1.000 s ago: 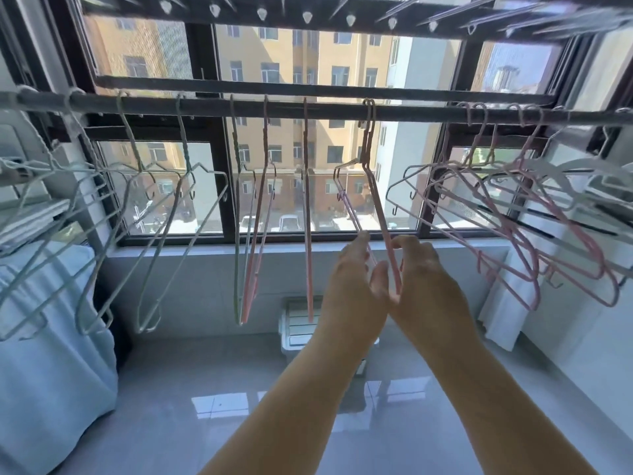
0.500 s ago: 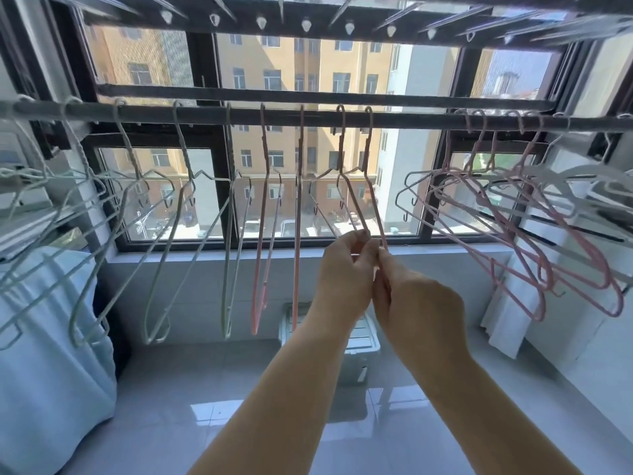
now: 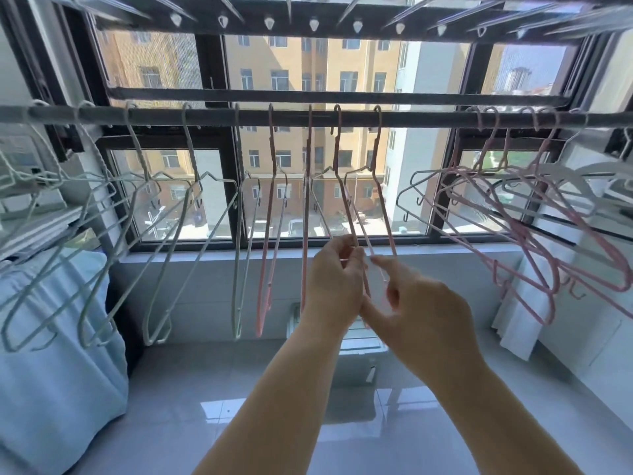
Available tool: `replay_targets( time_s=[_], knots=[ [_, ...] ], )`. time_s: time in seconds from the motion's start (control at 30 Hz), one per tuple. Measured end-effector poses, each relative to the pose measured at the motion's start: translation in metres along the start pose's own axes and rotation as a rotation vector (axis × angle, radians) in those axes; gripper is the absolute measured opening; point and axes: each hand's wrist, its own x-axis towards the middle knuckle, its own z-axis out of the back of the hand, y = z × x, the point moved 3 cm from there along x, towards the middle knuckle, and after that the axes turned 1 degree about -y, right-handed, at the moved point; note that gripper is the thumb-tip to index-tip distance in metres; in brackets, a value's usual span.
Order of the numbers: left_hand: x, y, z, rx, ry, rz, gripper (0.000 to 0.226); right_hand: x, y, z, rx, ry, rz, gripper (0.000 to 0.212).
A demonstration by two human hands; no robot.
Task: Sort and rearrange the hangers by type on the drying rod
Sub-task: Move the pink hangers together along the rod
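Two hands meet at the middle of the rod (image 3: 428, 117), which runs level from left to right in front of a window (image 3: 363, 73). The left hand (image 3: 337, 279) pinches the lower wire of one pink hanger (image 3: 343, 197). The right hand (image 3: 421, 313) pinches the next pink hanger (image 3: 384, 207) between thumb and forefinger. Both hangers hook over the rod, close together but apart at the top. They are turned nearly edge-on, so their shoulders lie across the rod rather than along it, and their lower ends come together at the hands. Both hook tips seem to point left, though the wire is thin there.

Left of them two more pink ones (image 3: 270, 214) hang edge-on and straight down. Beyond those, green hangers (image 3: 185, 217) fan out with their lower ends swung leftward. Well to the right a pink bunch (image 3: 534, 250) fans out and tilts down to the right, with white hangers (image 3: 582, 180) overlapping it at the far end.

Above the rod sits a dark rack (image 3: 376, 33) with pegs. A glossy pale tiled floor (image 3: 191, 406) mirrors the window light. Blue cloth (image 3: 51, 354) lies at the left, and a white box (image 3: 359, 344) stands under the sill, partly hidden by the hands. Yellow buildings show outside.
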Motion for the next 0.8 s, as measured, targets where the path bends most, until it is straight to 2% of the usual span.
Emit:
replay_targets(
  time_s=[0.1,0.17,0.23,0.3,0.37,0.43,0.57,0.7,0.8],
  knots=[
    [-0.005,-0.002,0.001,0.138,0.001,0.009,0.044,0.003,-0.023,0.015,0.217,-0.121,-0.019,0.046],
    [-0.011,-0.007,0.001,0.281,-0.047,-0.038,0.059,0.004,-0.039,0.017,0.331,-0.117,-0.148,0.045],
    [-0.019,-0.017,-0.002,0.370,-0.105,-0.151,0.065,0.004,-0.047,0.008,0.438,0.005,-0.296,0.045],
    [-0.024,-0.027,-0.009,0.375,-0.093,-0.253,0.062,0.003,-0.048,-0.006,0.614,0.156,-0.431,0.040],
    [-0.024,-0.032,-0.018,0.352,-0.031,-0.277,0.056,0.002,-0.046,-0.017,0.815,0.245,-0.534,0.035],
    [-0.021,-0.033,-0.027,0.382,0.044,-0.229,0.052,0.001,-0.042,-0.021,0.981,0.261,-0.580,0.034],
    [-0.012,-0.027,-0.042,0.405,0.182,-0.046,0.041,0.001,-0.037,-0.021,1.166,0.105,-0.642,0.033],
    [-0.005,-0.019,-0.048,0.367,0.166,-0.016,0.025,0.004,-0.037,-0.020,1.140,-0.082,-0.627,0.037],
    [-0.003,-0.017,-0.050,0.300,0.140,-0.024,0.027,0.004,-0.040,-0.024,1.101,-0.182,-0.575,0.037]
  ],
)
